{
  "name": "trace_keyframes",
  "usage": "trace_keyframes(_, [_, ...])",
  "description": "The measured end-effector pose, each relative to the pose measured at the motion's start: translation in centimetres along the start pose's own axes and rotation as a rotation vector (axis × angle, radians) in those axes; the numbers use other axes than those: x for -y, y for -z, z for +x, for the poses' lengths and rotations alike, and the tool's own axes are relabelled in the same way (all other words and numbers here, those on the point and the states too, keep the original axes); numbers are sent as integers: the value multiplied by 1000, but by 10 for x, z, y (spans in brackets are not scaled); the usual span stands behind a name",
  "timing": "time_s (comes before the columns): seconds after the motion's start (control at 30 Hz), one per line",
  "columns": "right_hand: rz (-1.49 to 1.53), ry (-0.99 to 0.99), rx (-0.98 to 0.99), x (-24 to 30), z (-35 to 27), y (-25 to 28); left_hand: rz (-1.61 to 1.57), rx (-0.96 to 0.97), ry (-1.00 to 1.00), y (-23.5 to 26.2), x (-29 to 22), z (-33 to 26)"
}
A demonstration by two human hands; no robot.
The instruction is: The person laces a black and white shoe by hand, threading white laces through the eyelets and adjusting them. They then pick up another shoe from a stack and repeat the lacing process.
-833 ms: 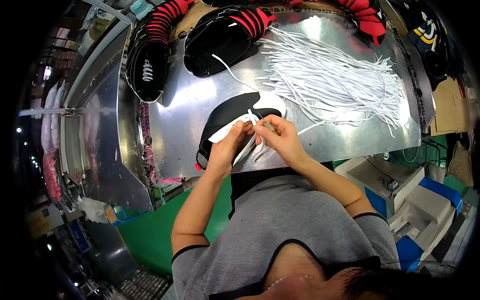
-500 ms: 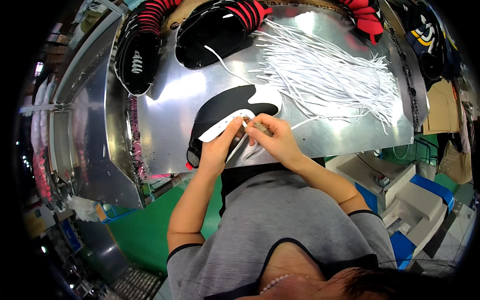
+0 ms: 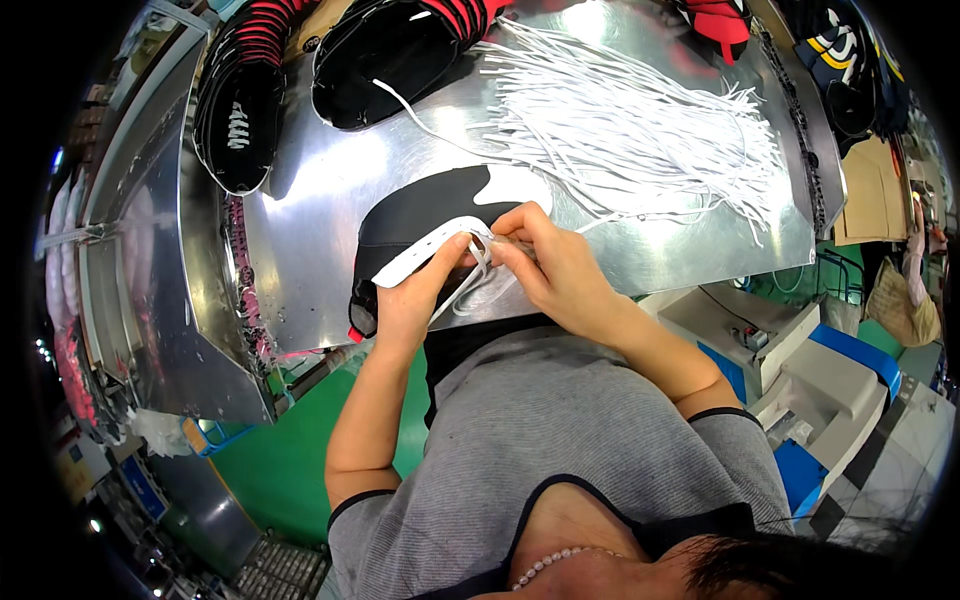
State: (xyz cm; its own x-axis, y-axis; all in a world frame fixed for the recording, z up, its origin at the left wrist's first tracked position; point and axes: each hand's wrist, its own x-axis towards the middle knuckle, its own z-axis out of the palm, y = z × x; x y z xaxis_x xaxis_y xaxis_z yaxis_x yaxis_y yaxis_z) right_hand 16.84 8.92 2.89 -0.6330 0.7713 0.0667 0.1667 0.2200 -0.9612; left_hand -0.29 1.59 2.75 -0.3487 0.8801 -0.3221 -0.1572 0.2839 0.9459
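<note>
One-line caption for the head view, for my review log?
Both hands, left hand and right hand, thread a white lace through a black shoe upper on a metal table.

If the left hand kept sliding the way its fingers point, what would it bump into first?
The left hand points up and right across the black-and-white shoe upper it holds. It would probably bump the right hand first, since their fingertips nearly meet at the white lace. Depth is hard to judge.

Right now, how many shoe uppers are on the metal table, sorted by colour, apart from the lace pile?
Black-and-white upper under both hands: 1
Black uppers with red-striped collars: 2
Red upper at the far edge: 1
Total: 4, with more possibly cut off past the frame.
</note>
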Motion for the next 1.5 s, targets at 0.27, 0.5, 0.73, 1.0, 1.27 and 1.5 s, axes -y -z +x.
trace_keyframes(0.27, [-79, 7, 60, -10, 8, 3, 152, 29, -190, 1, 11, 0])
trace_keyframes(0.5, [-308, -31, 154, -8, 21, -4, 921, 30, -747, -6, 5, -10])
trace_keyframes(0.73, [-302, -9, 109, 4, 16, 35, 64, 66, -75, 28, 9, -5])
trace_keyframes(1.0, [387, -331, 72, -17, 38, 22, -10, 64, -64, 25, 7, -2])
trace_keyframes(1.27, [184, -124, -52, -9, 45, -12, 535, -145, -484, 69, 41, 24])
trace_keyframes(1.5, [318, -241, -80, -46, 97, 13, 1101, 47, -402, 45, -24, -8])
